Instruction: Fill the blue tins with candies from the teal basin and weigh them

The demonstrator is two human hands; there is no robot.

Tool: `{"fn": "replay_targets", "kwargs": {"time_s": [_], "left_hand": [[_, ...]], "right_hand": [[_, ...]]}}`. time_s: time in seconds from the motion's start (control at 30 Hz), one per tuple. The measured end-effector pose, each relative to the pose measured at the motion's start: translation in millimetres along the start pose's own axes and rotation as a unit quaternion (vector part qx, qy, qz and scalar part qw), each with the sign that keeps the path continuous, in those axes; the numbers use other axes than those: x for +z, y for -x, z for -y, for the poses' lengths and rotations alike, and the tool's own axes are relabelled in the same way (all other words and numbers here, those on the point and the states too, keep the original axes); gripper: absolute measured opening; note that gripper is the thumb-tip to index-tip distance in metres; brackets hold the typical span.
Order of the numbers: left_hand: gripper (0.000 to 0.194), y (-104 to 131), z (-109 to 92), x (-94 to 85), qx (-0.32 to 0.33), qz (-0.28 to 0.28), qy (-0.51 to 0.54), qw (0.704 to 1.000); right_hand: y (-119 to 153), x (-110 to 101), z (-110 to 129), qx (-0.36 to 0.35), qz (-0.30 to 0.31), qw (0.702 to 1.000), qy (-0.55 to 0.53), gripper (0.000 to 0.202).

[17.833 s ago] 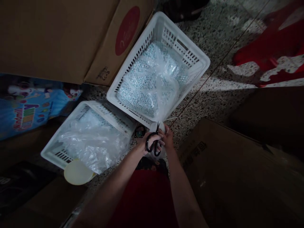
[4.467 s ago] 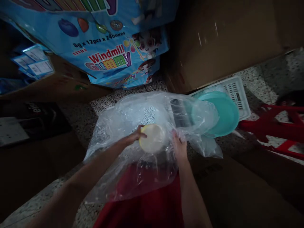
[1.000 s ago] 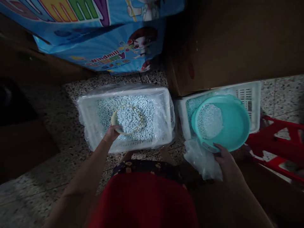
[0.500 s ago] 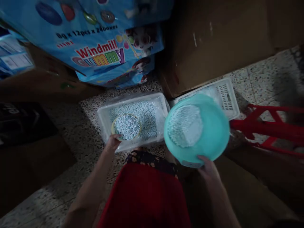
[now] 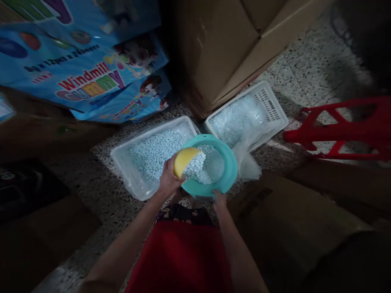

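Observation:
My left hand is closed around a small yellow bowl, tilted over a larger turquoise basin. Small pale pellets spill from the bowl's lip into the basin, where more of them lie. At the basin's near rim, my right hand grips the edge. Just left of the basin, a white plastic crate with a clear liner holds many of the same pale pellets. Part of that crate's right side is hidden behind the basin and bowl.
A second white crate, with pellets and a clear plastic bag, stands at the right. Blue gummy cartons and a brown cardboard box rise behind. A red plastic stool is at the right; another cardboard box lies near it.
My left hand has lifted the filled yellow bowl from the left crate and tipped it over the basin. The basin, in my right hand, has moved left and lower, uncovering the second crate.

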State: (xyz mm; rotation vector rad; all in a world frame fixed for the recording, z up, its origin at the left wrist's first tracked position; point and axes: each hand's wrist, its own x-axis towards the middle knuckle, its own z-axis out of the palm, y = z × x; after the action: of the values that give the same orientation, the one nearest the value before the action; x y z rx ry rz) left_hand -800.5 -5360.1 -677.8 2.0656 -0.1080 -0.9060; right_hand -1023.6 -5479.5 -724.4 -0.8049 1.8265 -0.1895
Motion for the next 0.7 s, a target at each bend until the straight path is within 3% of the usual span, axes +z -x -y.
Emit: {"fn": "replay_targets", "kwargs": {"time_s": [0.1, 0.17, 0.2, 0.3, 0.4, 0.47, 0.53, 0.6, 0.7], "left_hand": [[0.073, 6.8, 5.0, 60.0, 0.139, 0.064, -0.215, 0.965], [0.055, 14.5, 12.3, 76.5, 0.217, 0.11, -0.271, 0.931], [0.047, 18.2, 15.9, 76.4, 0.242, 0.121, -0.285, 0.92], [0.034, 23.5, 21.7, 47.5, 0.282, 0.11, -0.295, 0.906], [0.026, 6.0, 20.8, -5.5, 0.282, 0.01, -0.3, 0.911], [0.051, -25.8, 22.1, -38.1, 0.26, -0.089, -0.317, 0.908], [0.075, -71.3, 29.6, -55.9, 0.229, -0.124, -0.348, 0.9], [0.08, -119.8, 44.6, -52.8, 0.207, -0.056, -0.382, 0.899], [0.077, -167.8, 79.7, -19.2, 0.218, 0.067, -0.388, 0.893]], "right_hand": [[-5.7, 0.1, -1.8, -0.007, -0.001, 1.0, -0.014, 0.044], [-10.2, -2.4, -0.3, -0.009, 0.003, 1.0, -0.022, 0.045], [-12.1, -4.4, 0.8, -0.008, 0.007, 1.0, -0.026, 0.046], [-15.9, -10.9, 3.7, 0.003, 0.016, 0.999, -0.03, 0.047], [-17.7, -14.1, 4.1, 0.025, 0.016, 0.999, -0.026, 0.041], [-18.7, -14.3, 2.9, 0.039, 0.016, 0.999, -0.027, 0.039], [-19.9, -14.6, -0.7, 0.047, 0.009, 0.998, -0.029, 0.04], [-22.0, -16.8, -8.2, 0.051, 0.0, 0.998, -0.027, 0.041], [-26.8, -23.5, -25.9, 0.042, -0.01, 0.999, -0.014, 0.043]]}}
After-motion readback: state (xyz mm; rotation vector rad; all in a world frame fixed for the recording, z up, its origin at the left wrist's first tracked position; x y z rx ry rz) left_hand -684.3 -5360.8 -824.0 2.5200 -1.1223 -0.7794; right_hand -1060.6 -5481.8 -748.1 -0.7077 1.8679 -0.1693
